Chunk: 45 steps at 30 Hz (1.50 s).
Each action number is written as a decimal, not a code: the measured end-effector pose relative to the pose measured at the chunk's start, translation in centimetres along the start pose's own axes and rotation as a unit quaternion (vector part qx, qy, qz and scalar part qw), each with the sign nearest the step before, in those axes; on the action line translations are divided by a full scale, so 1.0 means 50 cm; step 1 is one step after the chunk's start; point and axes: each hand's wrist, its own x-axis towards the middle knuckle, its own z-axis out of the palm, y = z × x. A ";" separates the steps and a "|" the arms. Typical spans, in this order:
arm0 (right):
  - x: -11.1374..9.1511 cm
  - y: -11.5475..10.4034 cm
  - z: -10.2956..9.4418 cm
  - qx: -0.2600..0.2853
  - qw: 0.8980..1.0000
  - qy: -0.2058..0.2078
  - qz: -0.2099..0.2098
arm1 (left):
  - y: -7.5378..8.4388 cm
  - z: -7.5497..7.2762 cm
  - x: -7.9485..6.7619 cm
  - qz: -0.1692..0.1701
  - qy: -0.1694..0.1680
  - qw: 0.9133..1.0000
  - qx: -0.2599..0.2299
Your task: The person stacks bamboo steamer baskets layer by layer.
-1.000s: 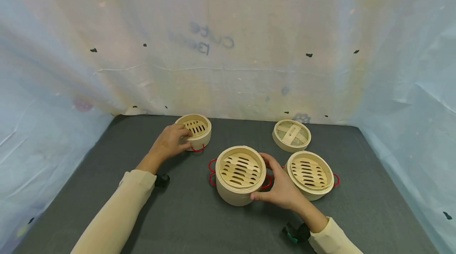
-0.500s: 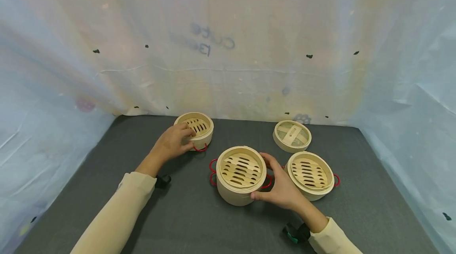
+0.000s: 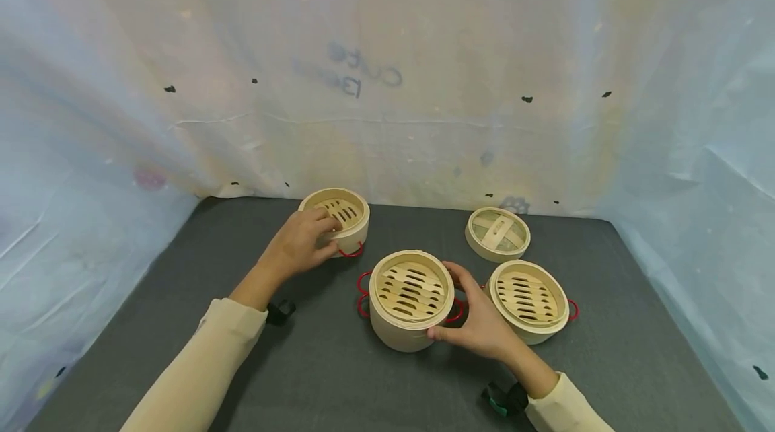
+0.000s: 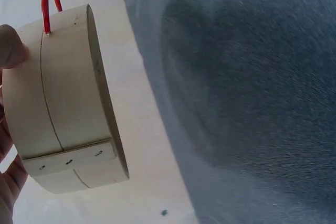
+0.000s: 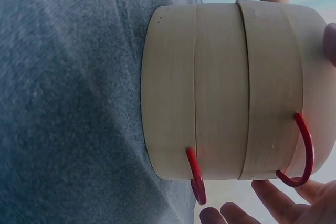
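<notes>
I am watching from afar, and the left hand (image 3: 305,243) is half closed, pinching a basket (image 3: 344,217): its fingers are going over the rim and its thumb is pressing the outside. I am guessing it is gripping both sides of the wall so the basket is not slipping. The basket is hanging just over the mat (image 3: 327,371). The right hand (image 3: 475,317) is curving wide round the stack (image 3: 410,291), with the thumb on the near side and fingers behind, maybe to stop it sliding. The stack is standing upright just left of the right palm. A third basket (image 3: 527,299) is sitting just right of that hand, and the lid (image 3: 498,235) is lying farther past it, likely out of the way.

Since a half second ago, the left hand's basket is shifting a bit rightward and looking bigger, while the right hand is staying round the stack
</notes>
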 end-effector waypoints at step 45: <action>-0.005 0.001 0.006 -0.013 1.000 0.017 -0.004 | 0.237 -0.093 0.036 0.013 0.069 0.996 -0.045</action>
